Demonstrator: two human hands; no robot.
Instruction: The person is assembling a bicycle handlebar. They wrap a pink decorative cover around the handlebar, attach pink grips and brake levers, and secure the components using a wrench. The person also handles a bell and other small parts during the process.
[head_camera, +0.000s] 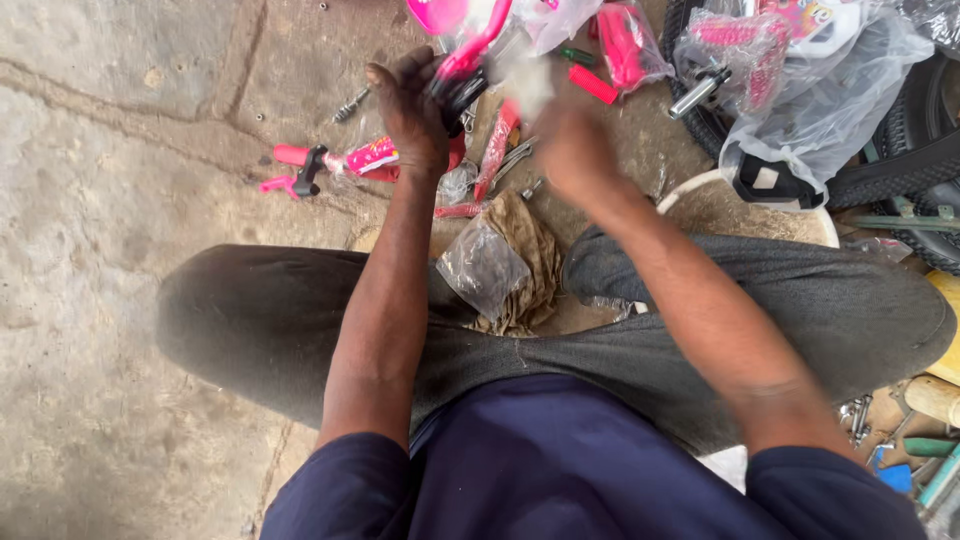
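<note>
A pink-and-black bicycle part (462, 70) is gripped by the left hand (410, 110). The right hand (570, 145) is blurred; its grip cannot be told. The part could be dropped onto the floor (110, 200) if jerked.

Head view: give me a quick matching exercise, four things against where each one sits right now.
Things:
1. left hand
2. brown rag
3. pink handlebar grip
4. black tyre

Places:
A. on the concrete, left of the hands
B. far right, beside the bagged parts
C. gripping a pink and black part
D. on the ground between the knees

Pairs: 1-C, 2-D, 3-A, 4-B
</note>
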